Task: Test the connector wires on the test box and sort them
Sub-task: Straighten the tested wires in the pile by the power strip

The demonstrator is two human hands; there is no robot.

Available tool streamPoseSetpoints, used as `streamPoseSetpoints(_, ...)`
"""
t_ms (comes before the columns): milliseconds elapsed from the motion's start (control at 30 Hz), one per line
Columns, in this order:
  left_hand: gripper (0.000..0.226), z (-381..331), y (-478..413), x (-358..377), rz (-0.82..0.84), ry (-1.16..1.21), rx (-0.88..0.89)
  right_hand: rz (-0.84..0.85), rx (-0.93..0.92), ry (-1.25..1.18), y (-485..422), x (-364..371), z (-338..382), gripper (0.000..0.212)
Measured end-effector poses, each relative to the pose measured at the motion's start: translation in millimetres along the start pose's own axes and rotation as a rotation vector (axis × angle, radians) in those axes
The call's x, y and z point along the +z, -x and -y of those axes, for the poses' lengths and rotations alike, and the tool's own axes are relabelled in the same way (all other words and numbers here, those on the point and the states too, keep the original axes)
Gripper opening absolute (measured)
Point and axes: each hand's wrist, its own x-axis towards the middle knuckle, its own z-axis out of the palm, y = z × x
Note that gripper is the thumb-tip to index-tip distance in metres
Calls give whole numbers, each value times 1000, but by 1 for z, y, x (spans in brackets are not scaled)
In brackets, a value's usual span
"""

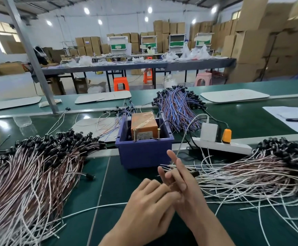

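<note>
The test box (144, 125), orange and wrapped in tape, sits in a blue bin (144, 153) with two brass probes sticking up at its front. My hands meet just in front of the bin. My left hand (144, 206) is curled, fingertips pressed into my right palm, and a white connector wire (95, 208) runs in under it from the left. My right hand (182, 185) has its fingers spread upward; a black connector (195, 173) shows just behind it. Large piles of connector wires lie at the left (29, 171) and right (261, 173).
A third bundle of blue-striped wires (178, 105) lies behind the bin. A white power strip (233, 146) with a white adapter and an orange plug lies to the bin's right. Papers and a pen (293, 118) sit far right. A metal post (36, 68) rises at the left.
</note>
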Motion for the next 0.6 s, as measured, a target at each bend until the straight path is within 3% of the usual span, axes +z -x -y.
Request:
streamPoseSetpoints(167,29,-4,-1,-2,100,59,-249,62,-44,-141,-3,-5,5,41)
streamPoseSetpoints(267,26,-4,-2,-3,27,55,-406,105,-27,-124,-4,-7,6,40)
streamPoseSetpoints(600,30,-7,0,4,-123,142,-677,126,-37,-80,-4,-9,8,32)
